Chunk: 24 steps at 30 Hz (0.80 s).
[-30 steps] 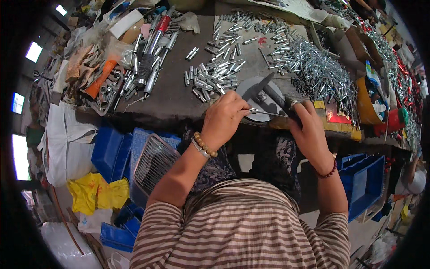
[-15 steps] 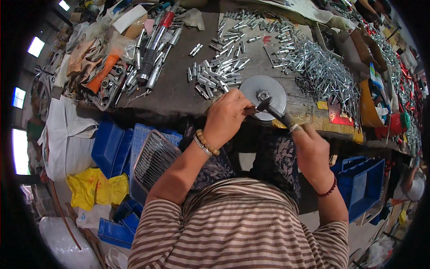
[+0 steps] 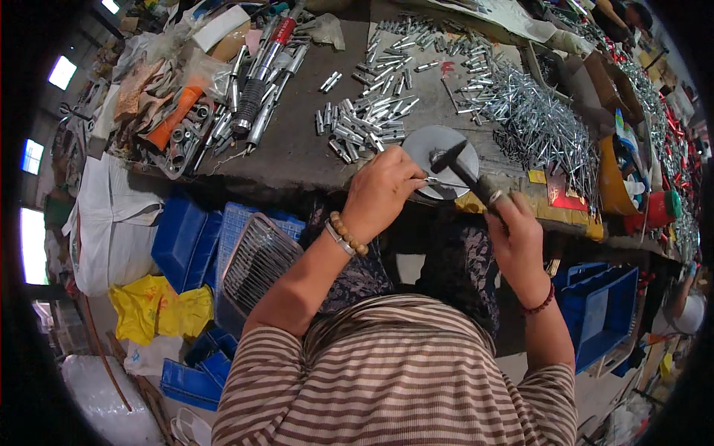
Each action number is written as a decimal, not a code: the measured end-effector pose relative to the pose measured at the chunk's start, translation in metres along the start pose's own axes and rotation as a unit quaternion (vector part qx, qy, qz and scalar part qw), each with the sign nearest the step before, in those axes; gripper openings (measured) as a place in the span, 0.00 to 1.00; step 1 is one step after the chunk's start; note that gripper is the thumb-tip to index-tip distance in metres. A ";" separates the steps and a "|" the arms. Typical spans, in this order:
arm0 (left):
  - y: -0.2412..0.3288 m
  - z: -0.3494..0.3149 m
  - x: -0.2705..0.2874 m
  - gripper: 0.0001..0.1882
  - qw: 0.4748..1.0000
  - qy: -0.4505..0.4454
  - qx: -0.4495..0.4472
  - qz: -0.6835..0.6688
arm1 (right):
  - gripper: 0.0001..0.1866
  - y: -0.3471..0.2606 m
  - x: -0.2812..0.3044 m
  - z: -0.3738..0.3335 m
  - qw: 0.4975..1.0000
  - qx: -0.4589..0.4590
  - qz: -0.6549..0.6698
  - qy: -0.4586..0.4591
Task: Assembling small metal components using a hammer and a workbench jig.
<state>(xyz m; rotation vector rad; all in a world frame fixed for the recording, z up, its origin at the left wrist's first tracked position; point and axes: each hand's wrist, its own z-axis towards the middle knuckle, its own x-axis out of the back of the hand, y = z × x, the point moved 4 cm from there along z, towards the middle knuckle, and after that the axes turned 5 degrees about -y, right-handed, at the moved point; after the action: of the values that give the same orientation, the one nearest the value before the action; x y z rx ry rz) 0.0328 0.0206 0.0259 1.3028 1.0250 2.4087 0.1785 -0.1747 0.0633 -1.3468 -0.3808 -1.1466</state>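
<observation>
metal hammer point(image 3: 468, 177) tilted, hands point(image 3: 519, 241) curled, apart

I wear a brown-and-cream striped shirt point(image 3: 394, 372), dark trousers point(image 3: 472, 256) with a pale floral pattern, a tan bracelet point(image 3: 347, 233) and a dark red bracelet point(image 3: 541, 301), while my hammer point(image 3: 449, 157) is blackish, the disc point(image 3: 424, 140) grey, the bag point(image 3: 156, 308) yellow and the crate point(image 3: 595, 308) blue.
</observation>
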 end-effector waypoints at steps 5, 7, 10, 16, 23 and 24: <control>-0.003 -0.001 0.003 0.05 0.999 -0.026 0.012 -0.019 | 0.14 0.012 -0.003 0.030 1.000 0.006 -0.010 -0.024; -0.003 -0.003 0.003 0.05 1.000 -0.018 0.008 -0.016 | 0.13 -0.012 -0.001 0.036 0.962 0.156 -0.210 0.081; -0.005 -0.006 0.001 0.05 1.000 -0.002 0.005 -0.019 | 0.11 -0.020 -0.023 0.024 0.970 0.084 -0.227 -0.020; 0.004 -0.019 0.000 0.11 0.997 0.078 0.007 -0.013 | 0.11 -0.014 -0.042 0.004 0.993 -0.031 -0.034 -0.105; 0.010 -0.044 -0.023 0.29 0.905 0.052 0.261 -0.332 | 0.09 -0.007 -0.069 -0.004 0.930 -0.158 0.268 -0.195; 0.006 -0.048 -0.024 0.32 0.891 0.047 0.262 -0.368 | 0.08 -0.014 -0.072 -0.006 0.901 -0.198 0.335 -0.192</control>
<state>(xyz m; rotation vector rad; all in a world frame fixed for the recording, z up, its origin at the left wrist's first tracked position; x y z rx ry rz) 0.0092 -0.0179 -0.0030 0.6917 1.8723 1.6713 0.1324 -0.1465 0.0127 -1.8741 0.0632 -0.3797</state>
